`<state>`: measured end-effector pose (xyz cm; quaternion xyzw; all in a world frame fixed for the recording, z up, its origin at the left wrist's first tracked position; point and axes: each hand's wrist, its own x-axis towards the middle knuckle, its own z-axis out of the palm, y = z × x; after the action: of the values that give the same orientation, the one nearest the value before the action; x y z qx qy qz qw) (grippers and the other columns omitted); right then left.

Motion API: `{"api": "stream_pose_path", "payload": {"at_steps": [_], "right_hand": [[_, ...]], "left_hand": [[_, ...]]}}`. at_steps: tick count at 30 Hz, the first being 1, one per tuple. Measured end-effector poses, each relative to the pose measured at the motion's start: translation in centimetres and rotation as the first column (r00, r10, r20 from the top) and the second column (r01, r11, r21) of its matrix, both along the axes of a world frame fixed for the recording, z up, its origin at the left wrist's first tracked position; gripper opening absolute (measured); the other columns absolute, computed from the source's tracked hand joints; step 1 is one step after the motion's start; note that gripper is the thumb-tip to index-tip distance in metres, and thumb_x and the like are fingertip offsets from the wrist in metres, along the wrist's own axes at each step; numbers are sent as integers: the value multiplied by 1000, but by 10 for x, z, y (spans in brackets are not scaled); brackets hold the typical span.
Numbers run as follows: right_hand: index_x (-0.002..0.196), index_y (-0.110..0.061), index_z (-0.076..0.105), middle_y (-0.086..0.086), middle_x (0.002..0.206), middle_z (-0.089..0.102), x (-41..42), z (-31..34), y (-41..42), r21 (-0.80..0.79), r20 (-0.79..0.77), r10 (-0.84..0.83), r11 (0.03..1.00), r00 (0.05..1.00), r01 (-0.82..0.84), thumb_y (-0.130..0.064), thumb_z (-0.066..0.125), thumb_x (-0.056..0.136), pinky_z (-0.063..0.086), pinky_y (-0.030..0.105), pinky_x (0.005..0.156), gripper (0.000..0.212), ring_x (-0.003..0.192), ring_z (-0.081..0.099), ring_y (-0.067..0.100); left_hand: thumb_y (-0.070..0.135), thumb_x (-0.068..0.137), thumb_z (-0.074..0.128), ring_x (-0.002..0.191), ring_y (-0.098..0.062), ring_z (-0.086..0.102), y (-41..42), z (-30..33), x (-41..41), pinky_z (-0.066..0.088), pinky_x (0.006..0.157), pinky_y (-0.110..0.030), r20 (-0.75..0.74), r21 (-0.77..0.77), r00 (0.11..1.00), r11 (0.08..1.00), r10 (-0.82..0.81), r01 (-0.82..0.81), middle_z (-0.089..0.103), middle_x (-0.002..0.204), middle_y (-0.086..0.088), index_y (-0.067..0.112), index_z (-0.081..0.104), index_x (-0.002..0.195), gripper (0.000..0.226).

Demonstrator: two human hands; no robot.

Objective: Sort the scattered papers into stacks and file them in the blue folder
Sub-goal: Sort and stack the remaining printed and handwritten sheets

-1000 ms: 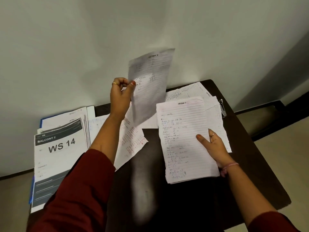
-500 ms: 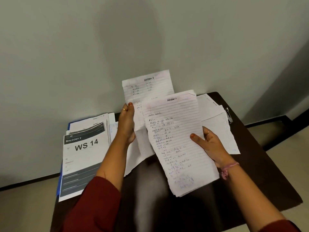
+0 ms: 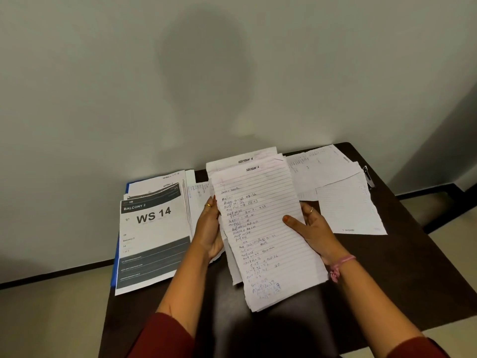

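A person in dark red sleeves stands over a dark bench [image 3: 387,280] set against a pale wall. Both hands hold a stack of lined handwritten pages [image 3: 260,228] at the centre of the view, lifted slightly and tilted toward the camera, probably so the edges can be squared before the stack is set down.

The left hand [image 3: 209,233], at 9 o'clock of the stack, cups its left edge with fingers curled behind the paper. The right hand [image 3: 309,231], at 3 o'clock, pinches the right edge, thumb lying across the top page and fingers behind.

The top sheet is headed "Section 1" and carries blue and black handwriting; a sheet headed "Section 5" peeks out behind it at 12 o'clock. The edges are uneven and the paper looks thin and floppy.

At 9 o'clock of the hands, printed sheets [image 3: 154,241] reading "Balcony 2, WS 14" lie on the blue folder [image 3: 113,275], of which only a strip of edge shows. At 2 o'clock, loose lined pages [image 3: 346,202] lie overlapping on the bench, apparently unsorted. A clip or pen [image 3: 368,177], too small to tell, lies at the bench's far right edge.
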<state>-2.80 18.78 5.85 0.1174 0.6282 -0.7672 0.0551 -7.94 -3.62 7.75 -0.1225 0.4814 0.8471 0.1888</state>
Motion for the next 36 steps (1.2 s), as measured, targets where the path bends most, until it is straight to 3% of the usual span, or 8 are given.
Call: {"api": "stream_pose_path", "payload": {"at_steps": [3, 8, 14, 18, 24, 26, 30, 36], "right_hand": [[114, -18, 60, 3, 113, 69, 1, -4, -5, -11, 14, -5, 1000, 1000, 5, -5, 64, 85, 54, 36, 90, 32, 105, 66, 20], [115, -17, 58, 3, 112, 70, -2, -11, -11, 1, 38, 14, 1000, 999, -14, -6, 65, 86, 57, 30, 81, 32, 100, 68, 17], [121, -13, 55, 3, 113, 68, -4, -23, -10, 76, 54, 28, 997, 998, -32, -8, 66, 85, 56, 32, 85, 37, 102, 67, 19], [121, -20, 53, 5, 119, 64, -8, -29, -12, 137, 36, 51, 989, 998, -56, -8, 67, 85, 55, 28, 86, 40, 104, 65, 15], [146, -29, 22, -3, 118, 65, -15, -36, -12, 301, 42, 99, 948, 994, -107, -19, 68, 86, 51, 28, 91, 76, 108, 62, 9], [140, -29, 33, -7, 118, 64, -16, -35, -9, 314, 50, 121, 940, 991, -130, -23, 67, 87, 52, 24, 89, 63, 108, 62, 7], [103, -36, 60, -15, 105, 68, -14, -30, 5, 329, 176, 234, 901, 956, -281, -38, 65, 86, 53, 23, 86, 18, 99, 66, 6], [111, -20, 66, -6, 100, 74, -6, -36, 35, 277, 291, 309, 879, 906, -389, -30, 66, 87, 54, 18, 76, 26, 90, 70, 8]], "left_hand": [[17, 100, 46, 108, -28, 64, -4, -7, 8, 53, 89, -47, 16, 21, 1000, 1000, 15, -15, 65, 122, -15, 11, 55, 128, 31], [19, 99, 45, 118, -35, 57, -8, -22, 16, 46, 97, -56, 45, 14, 999, 1000, 12, -13, 61, 126, -20, 11, 55, 127, 30], [51, 97, 36, 120, -31, 57, -6, -32, 20, 38, 107, -53, 98, 26, 995, 1000, -1, -1, 61, 128, -14, 14, 50, 136, 55], [13, 96, 54, 110, -28, 64, -1, -38, 22, 48, 98, -50, 48, -59, 998, 998, 39, -36, 67, 119, -12, 11, 55, 123, 27], [10, 98, 50, 101, -20, 68, 7, -42, 18, 54, 87, -41, 66, -101, 993, 990, 103, -96, 70, 112, -7, 18, 58, 112, 18], [10, 98, 50, 102, -21, 67, 8, -45, 17, 53, 90, -43, 80, -89, 990, 990, 117, -109, 70, 112, -7, 18, 58, 112, 18], [9, 98, 50, 106, -24, 65, 13, -49, 15, 50, 94, -44, 103, -56, 984, 989, 144, -138, 70, 113, -7, 18, 59, 113, 19], [11, 99, 50, 107, -25, 64, 27, -64, 14, 49, 96, -47, 178, -141, 958, 969, 224, -201, 67, 115, -9, 17, 58, 108, 14]]}}
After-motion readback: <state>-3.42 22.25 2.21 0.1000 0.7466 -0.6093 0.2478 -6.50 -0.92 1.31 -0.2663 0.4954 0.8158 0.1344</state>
